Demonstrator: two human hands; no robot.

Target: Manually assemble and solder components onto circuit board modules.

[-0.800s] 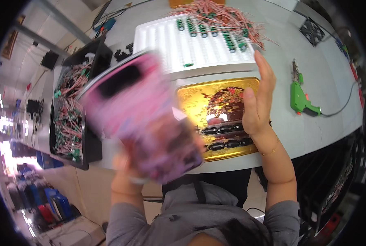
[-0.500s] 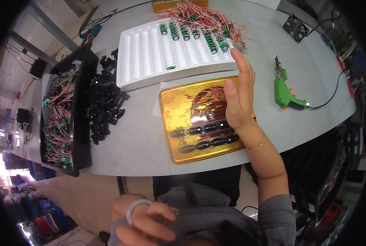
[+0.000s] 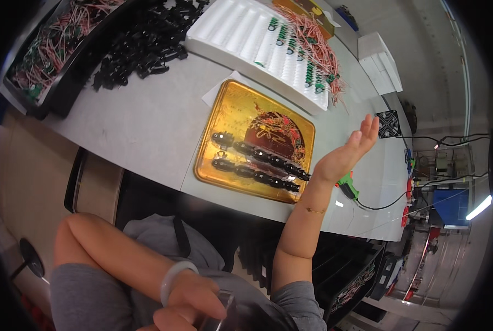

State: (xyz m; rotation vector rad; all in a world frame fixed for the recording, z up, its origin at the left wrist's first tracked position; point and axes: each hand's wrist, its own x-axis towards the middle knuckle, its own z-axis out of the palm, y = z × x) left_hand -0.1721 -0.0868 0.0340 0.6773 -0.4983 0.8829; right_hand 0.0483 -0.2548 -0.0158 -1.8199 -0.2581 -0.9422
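My left hand (image 3: 194,302) is bent back close to my body, its fingers curled around a clear, shiny thing (image 3: 226,309) cut off by the lower edge. What that thing is does not show. My right hand (image 3: 347,154) is raised over the table's right part, fingers stretched out and nothing in it. Behind its wrist, partly hidden, lies a green gun-shaped tool (image 3: 347,187) with a black cord. Left of that wrist is a golden tin lid (image 3: 232,102) with a dark round picture. Two rows of small black plastic parts (image 3: 257,175) lie on it.
Beyond the lid stands a white foam tray (image 3: 241,41) holding green coils, beside a heap of red-and-white wires (image 3: 318,47). Loose black parts (image 3: 141,47) are piled at the left, next to a black bin (image 3: 70,91) of wired green pieces. A small fan (image 3: 389,123) stands far right.
The view has turned and tilted. My right hand has gone from over the lid to the right, past its edge. My left hand stays near my body, its fingers now closed around the clear thing.
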